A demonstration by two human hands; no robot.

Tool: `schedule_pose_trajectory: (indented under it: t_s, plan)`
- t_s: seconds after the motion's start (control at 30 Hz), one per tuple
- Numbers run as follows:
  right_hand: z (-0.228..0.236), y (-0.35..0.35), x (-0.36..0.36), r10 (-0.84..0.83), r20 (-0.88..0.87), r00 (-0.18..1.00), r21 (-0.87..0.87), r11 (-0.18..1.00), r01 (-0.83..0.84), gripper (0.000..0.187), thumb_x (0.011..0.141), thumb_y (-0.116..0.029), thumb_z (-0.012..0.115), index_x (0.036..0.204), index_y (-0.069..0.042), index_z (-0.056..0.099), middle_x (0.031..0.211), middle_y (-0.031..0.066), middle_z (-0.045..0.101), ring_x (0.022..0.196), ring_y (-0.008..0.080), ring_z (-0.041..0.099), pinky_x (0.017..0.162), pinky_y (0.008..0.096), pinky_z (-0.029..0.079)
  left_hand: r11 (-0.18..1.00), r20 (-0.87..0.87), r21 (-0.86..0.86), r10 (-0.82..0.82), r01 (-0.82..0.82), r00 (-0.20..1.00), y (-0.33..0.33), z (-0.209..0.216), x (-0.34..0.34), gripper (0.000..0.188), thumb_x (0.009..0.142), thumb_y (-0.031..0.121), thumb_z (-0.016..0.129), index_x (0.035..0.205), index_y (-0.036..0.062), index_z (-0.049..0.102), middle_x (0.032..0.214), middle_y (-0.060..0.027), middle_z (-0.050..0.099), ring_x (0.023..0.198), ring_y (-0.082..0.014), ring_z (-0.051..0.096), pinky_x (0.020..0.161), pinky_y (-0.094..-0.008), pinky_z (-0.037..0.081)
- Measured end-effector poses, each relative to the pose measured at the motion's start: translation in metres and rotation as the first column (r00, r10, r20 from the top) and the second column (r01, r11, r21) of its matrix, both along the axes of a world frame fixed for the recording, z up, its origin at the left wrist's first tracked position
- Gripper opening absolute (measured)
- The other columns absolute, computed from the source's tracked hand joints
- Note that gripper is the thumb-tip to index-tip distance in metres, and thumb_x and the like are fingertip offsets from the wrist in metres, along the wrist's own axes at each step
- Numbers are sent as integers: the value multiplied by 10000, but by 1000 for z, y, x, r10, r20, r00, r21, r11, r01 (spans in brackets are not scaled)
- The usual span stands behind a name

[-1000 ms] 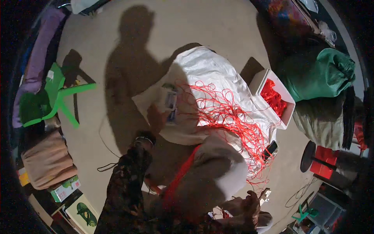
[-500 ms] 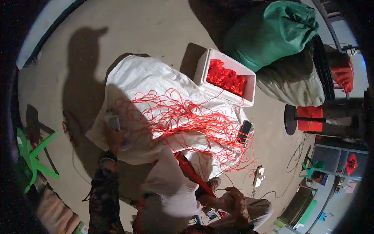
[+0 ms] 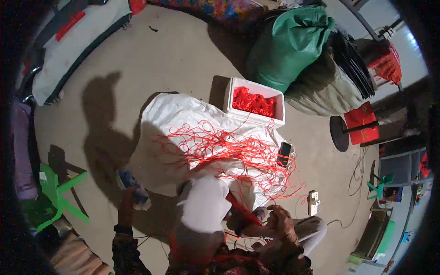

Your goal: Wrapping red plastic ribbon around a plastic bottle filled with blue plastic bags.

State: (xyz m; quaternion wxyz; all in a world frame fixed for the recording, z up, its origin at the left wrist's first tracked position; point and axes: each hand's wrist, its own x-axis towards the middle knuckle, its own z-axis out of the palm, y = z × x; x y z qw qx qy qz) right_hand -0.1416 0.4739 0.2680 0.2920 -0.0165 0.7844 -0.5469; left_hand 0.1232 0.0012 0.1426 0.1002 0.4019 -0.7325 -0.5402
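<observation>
Two hands busy: left hand [image 3: 126, 201] is wrapped round a small bottle [image 3: 133, 187], held just off the edge of the white sheet [image 3: 174, 114]. Right hand [image 3: 282, 220] is curled near the knees, fingers closed on what looks like a red cord end [image 3: 243, 211], tho the exact pinch is too dark to confirm.

Red cords [image 3: 229, 151] lie in a loose tangle across the sheet, spilling toward a phone [image 3: 285, 153] at its right edge. More red stuff fills the white foam box [image 3: 254, 101] at the sheet's top.

Risks, imo: pulling one cord could drag the whole tangle and knot it tighter, or sweep the phone off the sheet; a tipped bottle could wet the sheet & cords.

Floor [image 3: 183, 50] is bare concrete, dim, w/ hard shadows. Green sack [image 3: 288, 43] behind the box, green stool [image 3: 57, 192] at left, power strip [image 3: 313, 201] w/ cable near right.
</observation>
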Motion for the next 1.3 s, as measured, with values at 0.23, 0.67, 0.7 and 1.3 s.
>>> schedule_pose_trajectory:
  t_s: [0.23, 0.67, 0.7, 1.3]
  plan:
    - [20, 13, 7, -60, 177, 982, -186, 978, 93, 396, 980, -391, 503, 1130, -36, 591, 734, -10, 510, 633, 140, 496, 570, 303, 435, 956, -207, 287, 123, -60, 971, -21, 84, 46, 466, 928, 259, 575, 1304, -11, 522, 1252, -119, 582, 1163, -225, 559, 976, -404, 473]
    - [91, -64, 81, 60, -142, 988, -378, 919, -111, 229, 1008, -220, 483, 1087, -47, 610, 811, -40, 575, 746, 55, 521, 703, 210, 436, 570, -385, 621, -376, 538, 843, 184, 239, -60, 782, 669, 279, 839, 1307, -20, 500, 1191, -110, 626, 1067, -226, 614, 953, -388, 494]
    - [87, -67, 99, -53, -68, 996, -472, 881, 15, 244, 1023, -208, 456, 1113, -36, 603, 921, -10, 619, 813, 62, 559, 747, 216, 459, 497, -387, 645, -442, 580, 809, 201, 240, -68, 809, 649, 281, 859, 1307, -20, 498, 1187, -110, 629, 1059, -226, 618, 951, -386, 496]
    - [139, -1, 93, 82, 72, 994, -292, 955, -57, 315, 1044, -316, 458, 1037, -31, 591, 770, -57, 513, 687, 39, 420, 599, 198, 342, 351, -435, 706, -471, 615, 768, 258, 255, -79, 944, 634, 396, 880, 1335, -23, 406, 1244, -160, 514, 1184, -248, 488, 1023, -371, 398]
